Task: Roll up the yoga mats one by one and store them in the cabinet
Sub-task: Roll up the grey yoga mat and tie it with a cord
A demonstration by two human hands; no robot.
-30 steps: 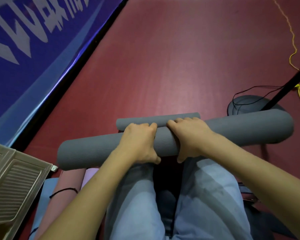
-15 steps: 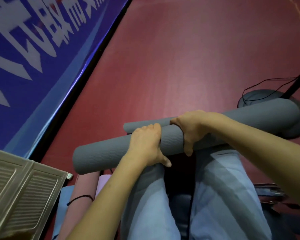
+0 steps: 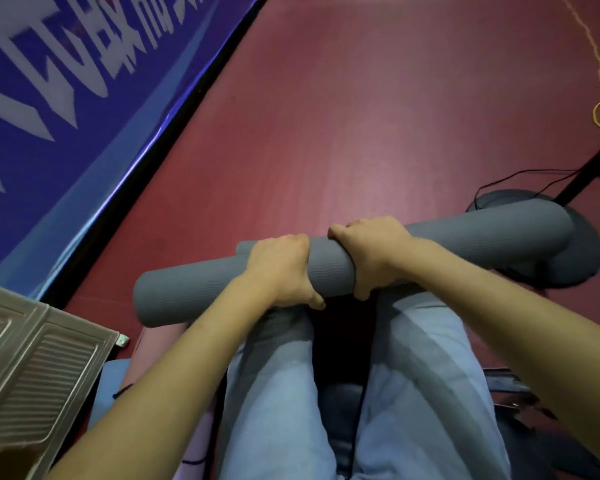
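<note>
Now both hands, left hand [image 3: 279, 268] and right hand [image 3: 371, 254], are gripping mid-span the rolled grey yoga mat [image 3: 329, 268] above the person's knees; probably light, spongy, apt to unroll unless held there

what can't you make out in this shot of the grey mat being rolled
Head view only:
- Fingertips of the left hand and right hand: curled behind the grey yoga mat roll, so the far side of each grip is hidden.
- Cabinet: cut off by the left and bottom edges; its inside is not shown.
- Pink rolled mat: mostly behind the left forearm.
- Banner lettering: cropped and blurred, unreadable.
</note>
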